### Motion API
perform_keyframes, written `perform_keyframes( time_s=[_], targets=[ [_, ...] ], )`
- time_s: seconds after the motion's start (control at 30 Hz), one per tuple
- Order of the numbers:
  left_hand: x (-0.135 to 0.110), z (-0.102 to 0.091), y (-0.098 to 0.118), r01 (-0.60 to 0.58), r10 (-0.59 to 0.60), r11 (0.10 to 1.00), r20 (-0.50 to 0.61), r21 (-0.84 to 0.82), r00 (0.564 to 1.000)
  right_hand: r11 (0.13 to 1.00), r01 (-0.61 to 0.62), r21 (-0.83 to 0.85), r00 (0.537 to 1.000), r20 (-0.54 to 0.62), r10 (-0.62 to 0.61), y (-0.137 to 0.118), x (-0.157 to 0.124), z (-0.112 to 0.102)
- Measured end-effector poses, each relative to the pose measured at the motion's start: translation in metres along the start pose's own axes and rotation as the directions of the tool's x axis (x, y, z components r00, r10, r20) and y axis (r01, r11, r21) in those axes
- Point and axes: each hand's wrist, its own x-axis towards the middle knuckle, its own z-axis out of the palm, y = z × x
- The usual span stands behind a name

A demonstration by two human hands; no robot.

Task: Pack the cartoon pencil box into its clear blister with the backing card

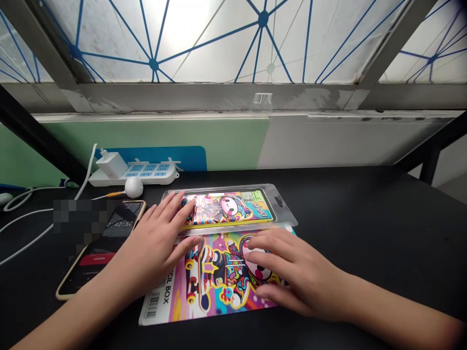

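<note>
A colourful cartoon-printed pencil box card (219,277) lies flat on the black table (365,218) in front of me. Just behind it sits a clear plastic blister pack (280,204) with a bright cartoon pencil box (229,208) inside. My left hand (156,248) lies open, fingers spread, over the card's left part, with its fingertips touching the left end of the blister pack. My right hand (292,272) lies open and flat on the right part of the card, fingers pointing left.
A phone (105,243) showing a timer lies left of my left hand. Behind it are a white power strip (146,172) with a charger plugged in, a white round object (134,187) and white cables (29,214). A window frame and wall close off the far edge.
</note>
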Motion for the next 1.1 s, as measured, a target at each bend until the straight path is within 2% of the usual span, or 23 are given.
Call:
perform_keyframes(
  time_s=[0.1,0.2,0.33,0.4,0.47,0.6,0.77,0.93,1.03,1.1],
  targets=[
    [0.0,0.003,-0.001,0.01,-0.011,1.0,0.028,0.012,1.0,0.996,-0.079,0.031,0.985,0.154,0.074,-0.003,0.002,0.003],
    [0.001,0.004,-0.003,0.014,-0.015,1.0,0.04,0.02,0.999,0.983,-0.18,0.04,0.944,0.287,0.161,-0.001,0.003,0.003],
    [0.002,0.003,-0.006,0.014,-0.016,0.999,0.044,0.03,0.999,0.968,-0.25,0.012,0.907,0.352,0.23,-0.002,0.002,0.001],
    [0.002,0.002,-0.007,0.01,-0.012,1.0,0.043,0.03,0.999,0.962,-0.273,-0.006,0.914,0.311,0.262,-0.004,0.001,0.001],
    [0.001,0.003,-0.008,0.009,-0.01,1.0,0.042,0.023,0.999,0.949,-0.313,-0.044,0.923,0.223,0.315,-0.005,0.001,0.003],
    [0.0,0.004,-0.007,0.019,-0.02,1.0,0.034,0.018,0.999,0.891,-0.423,-0.164,0.895,0.079,0.439,-0.005,0.004,0.007],
    [0.001,0.004,-0.005,0.027,-0.027,0.999,0.023,0.029,0.999,0.871,-0.431,-0.236,0.891,0.044,0.453,-0.006,0.007,0.009],
    [0.002,0.001,-0.007,0.014,-0.016,1.0,0.055,0.025,0.998,0.866,-0.463,-0.191,0.882,0.003,0.472,-0.008,0.001,0.006],
    [0.001,-0.003,-0.01,0.04,-0.035,0.998,0.094,-0.052,0.995,0.854,-0.504,-0.126,0.861,-0.006,0.508,-0.002,-0.003,-0.008],
    [0.001,-0.007,-0.012,0.053,-0.042,0.994,0.105,-0.1,0.994,0.826,-0.559,-0.073,0.827,0.027,0.562,0.012,-0.007,-0.026]
  ],
)
